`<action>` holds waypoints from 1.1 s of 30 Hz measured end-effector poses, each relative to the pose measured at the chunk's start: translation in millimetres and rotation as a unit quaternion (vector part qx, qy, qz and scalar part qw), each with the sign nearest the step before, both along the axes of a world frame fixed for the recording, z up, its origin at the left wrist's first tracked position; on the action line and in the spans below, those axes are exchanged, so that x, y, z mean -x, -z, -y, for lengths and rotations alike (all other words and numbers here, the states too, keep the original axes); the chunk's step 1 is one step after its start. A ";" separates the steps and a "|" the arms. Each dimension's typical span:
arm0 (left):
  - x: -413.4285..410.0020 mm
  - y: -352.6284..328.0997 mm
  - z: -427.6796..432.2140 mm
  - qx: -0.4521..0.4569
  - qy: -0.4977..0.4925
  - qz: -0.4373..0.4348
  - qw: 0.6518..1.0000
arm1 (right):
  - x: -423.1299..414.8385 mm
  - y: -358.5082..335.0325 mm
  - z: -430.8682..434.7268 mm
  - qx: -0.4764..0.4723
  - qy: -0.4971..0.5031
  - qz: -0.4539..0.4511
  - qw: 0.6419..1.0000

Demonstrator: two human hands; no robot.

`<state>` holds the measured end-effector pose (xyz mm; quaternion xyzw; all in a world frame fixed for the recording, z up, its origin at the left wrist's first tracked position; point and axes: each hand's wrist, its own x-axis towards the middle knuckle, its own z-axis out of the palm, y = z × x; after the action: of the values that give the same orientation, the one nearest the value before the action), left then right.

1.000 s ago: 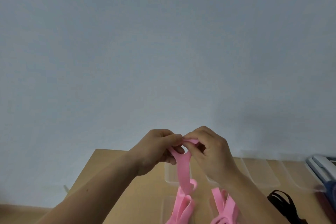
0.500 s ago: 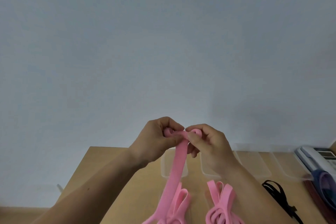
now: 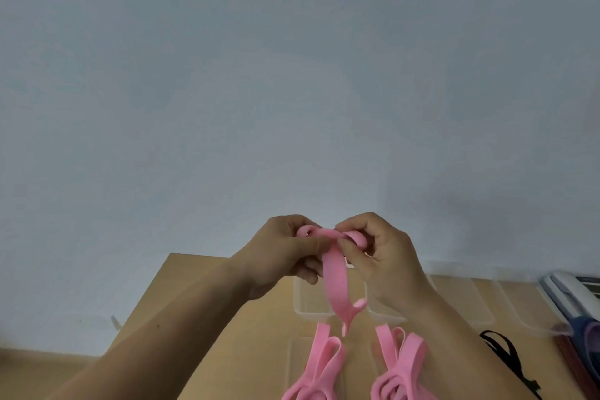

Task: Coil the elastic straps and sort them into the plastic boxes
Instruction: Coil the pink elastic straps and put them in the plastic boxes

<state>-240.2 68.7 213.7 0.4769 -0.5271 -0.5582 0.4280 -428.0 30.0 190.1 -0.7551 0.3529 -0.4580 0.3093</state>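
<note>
Both hands hold one pink elastic strap (image 3: pixel 334 282) up in front of the wall. My left hand (image 3: pixel 285 253) pinches its looped top end. My right hand (image 3: pixel 380 253) grips the strap beside it, with a turn of strap curled over its fingers. The strap's tail hangs down above a clear plastic box (image 3: pixel 311 308) on the wooden table (image 3: pixel 207 318). Two bundles of pink strap, the left bundle (image 3: pixel 321 367) and the right bundle (image 3: pixel 399 370), lie on the table nearer me. A black strap (image 3: pixel 503 354) lies to the right.
More clear plastic boxes (image 3: pixel 467 305) stand in a row along the table's far edge by the pale wall. A white and blue device (image 3: pixel 571 302) sits at the far right. The table's left edge runs diagonally at the left.
More of the pink strap has been taken up between my hands; a turn now sits over my right fingers and the hanging tail has lifted clear of the table. The view tilted down slightly.
</note>
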 end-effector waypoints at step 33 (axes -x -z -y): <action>2.8 -4.3 0.8 0.040 -0.003 -0.015 0.999 | 5.6 -12.8 -3.2 -0.124 -0.064 0.103 0.985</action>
<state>-243.0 67.9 218.0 0.4528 -0.5410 -0.5422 0.4563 -433.6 33.3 202.9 -0.6809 0.3237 -0.4654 0.4637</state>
